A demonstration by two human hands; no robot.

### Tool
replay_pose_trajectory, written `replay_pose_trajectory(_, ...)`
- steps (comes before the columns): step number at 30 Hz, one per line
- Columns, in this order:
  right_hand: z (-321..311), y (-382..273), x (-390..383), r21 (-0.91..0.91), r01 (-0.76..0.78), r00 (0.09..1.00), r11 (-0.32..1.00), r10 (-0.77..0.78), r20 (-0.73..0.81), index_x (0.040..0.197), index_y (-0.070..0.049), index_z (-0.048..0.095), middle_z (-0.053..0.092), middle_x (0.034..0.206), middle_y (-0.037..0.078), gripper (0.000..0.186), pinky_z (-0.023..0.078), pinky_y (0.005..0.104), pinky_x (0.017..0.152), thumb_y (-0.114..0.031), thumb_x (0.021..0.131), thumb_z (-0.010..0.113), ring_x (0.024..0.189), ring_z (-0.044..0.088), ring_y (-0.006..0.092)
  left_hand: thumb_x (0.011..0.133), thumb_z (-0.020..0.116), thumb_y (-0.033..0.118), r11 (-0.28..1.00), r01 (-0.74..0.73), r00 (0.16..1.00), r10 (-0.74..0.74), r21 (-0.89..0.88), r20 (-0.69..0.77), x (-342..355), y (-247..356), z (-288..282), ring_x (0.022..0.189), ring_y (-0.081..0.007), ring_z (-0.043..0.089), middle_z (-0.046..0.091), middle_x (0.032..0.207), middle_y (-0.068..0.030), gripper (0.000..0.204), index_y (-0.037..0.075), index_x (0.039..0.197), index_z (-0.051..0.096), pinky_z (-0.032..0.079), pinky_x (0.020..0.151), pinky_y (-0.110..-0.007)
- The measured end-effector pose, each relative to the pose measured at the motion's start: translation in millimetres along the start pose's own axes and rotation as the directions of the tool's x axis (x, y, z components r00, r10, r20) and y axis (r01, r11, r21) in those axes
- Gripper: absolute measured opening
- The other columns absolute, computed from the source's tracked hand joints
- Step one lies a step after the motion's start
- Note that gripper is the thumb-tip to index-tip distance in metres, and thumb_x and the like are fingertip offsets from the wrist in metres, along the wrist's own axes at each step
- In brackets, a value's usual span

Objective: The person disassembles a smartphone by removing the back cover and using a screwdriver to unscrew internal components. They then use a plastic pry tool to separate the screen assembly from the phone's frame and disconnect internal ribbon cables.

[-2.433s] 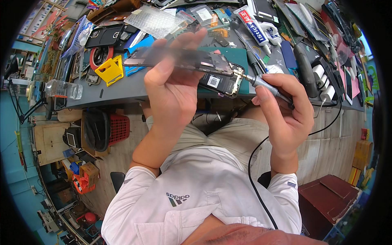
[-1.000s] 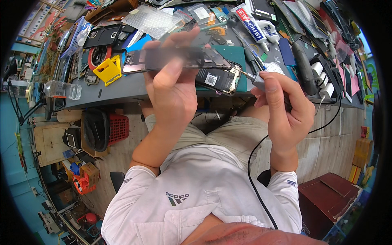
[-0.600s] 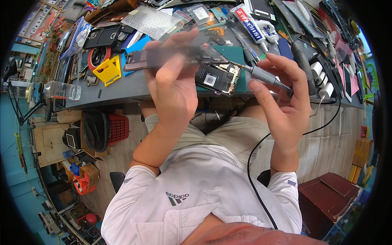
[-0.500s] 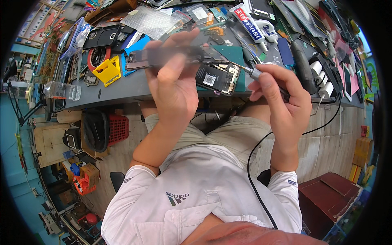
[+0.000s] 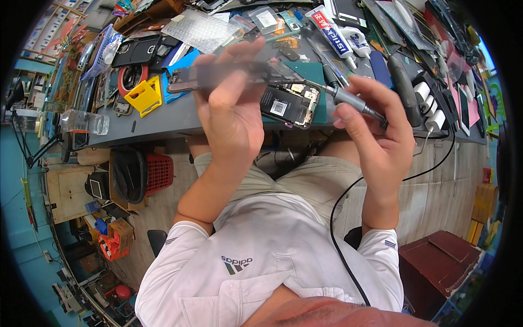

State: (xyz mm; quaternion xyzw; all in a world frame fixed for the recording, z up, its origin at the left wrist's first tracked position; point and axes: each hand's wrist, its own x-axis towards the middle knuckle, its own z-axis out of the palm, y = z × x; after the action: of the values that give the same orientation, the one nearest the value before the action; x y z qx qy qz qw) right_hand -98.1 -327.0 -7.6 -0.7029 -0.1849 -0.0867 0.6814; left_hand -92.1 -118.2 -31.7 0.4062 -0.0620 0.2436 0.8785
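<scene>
Grasping a thin black screen panel (image 5: 201,78) in the left hand (image 5: 233,106), seemingly keeping the opened black phone body (image 5: 280,103) exposed by the grey desk's near edge (image 5: 163,122); gripping a silver metal screwdriver (image 5: 351,100) in the right hand (image 5: 378,128), perhaps angled for reaching the phone body's right end.

Wide head-worn fisheye view, steeply downward over nearby hands (image 5: 235,117) and desk (image 5: 163,119).
</scene>
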Motion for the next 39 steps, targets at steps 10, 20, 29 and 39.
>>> replay_pose_trajectory(10, 1, -2, -2, -0.015, -0.021, 0.998, 1.000, 0.020, -0.067, 0.131, -0.002, 0.069, 0.075, 0.116, 0.010, 0.037, 0.059, 0.0257, 0.083, -0.002, 0.096, 0.081, 0.107, 0.073, 0.0154, 0.100, 0.060, 0.019, 1.000, -0.005, 1.000, 0.005, 0.013, -0.010, 2, 1, 0, 0.145, -0.0440, 0.053, 0.057, 0.144, -0.0215, 0.038, 0.019, 0.137, 0.052, 0.049, 0.115, -0.069)
replay_pose_trajectory(20, -6, 0, 4, -0.169, -0.018, 0.996, 0.985, 0.002, -0.093, 0.125, -0.001, 0.073, 0.077, 0.111, 0.009, 0.032, 0.058, 0.0249, 0.074, -0.002, 0.093, 0.080, 0.099, 0.074, 0.0137, 0.099, 0.055, 0.039, 0.986, 0.131, 0.991, -0.131, -0.107, 0.009, 9, 20, -17, 0.132, -0.0503, 0.061, 0.058, 0.142, -0.0289, 0.050, 0.004, 0.136, 0.054, 0.052, 0.107, -0.072)
replay_pose_trajectory(29, -9, 9, 8, -0.371, 0.032, 0.998, 0.928, -0.048, -0.036, 0.116, 0.000, 0.076, 0.078, 0.098, 0.012, 0.028, 0.057, 0.0260, 0.067, -0.004, 0.089, 0.082, 0.085, 0.076, 0.0143, 0.091, 0.056, 0.046, 0.782, 0.585, 0.727, -0.623, 0.213, 0.289, 7, 33, -1, 0.129, -0.0515, 0.065, 0.052, 0.151, -0.0374, 0.082, -0.007, 0.152, 0.042, 0.066, 0.090, -0.061)
replay_pose_trajectory(39, -8, 9, 7, -0.394, 0.072, 0.996, 0.916, -0.089, -0.025, 0.114, 0.002, 0.075, 0.079, 0.097, 0.012, 0.026, 0.059, 0.0268, 0.067, -0.002, 0.089, 0.082, 0.087, 0.078, 0.0156, 0.092, 0.056, 0.043, 0.756, 0.569, 0.726, -0.646, 0.323, 0.234, 3, 33, 8, 0.136, -0.0456, 0.062, 0.058, 0.145, -0.0392, 0.079, -0.007, 0.151, 0.041, 0.065, 0.096, -0.057)
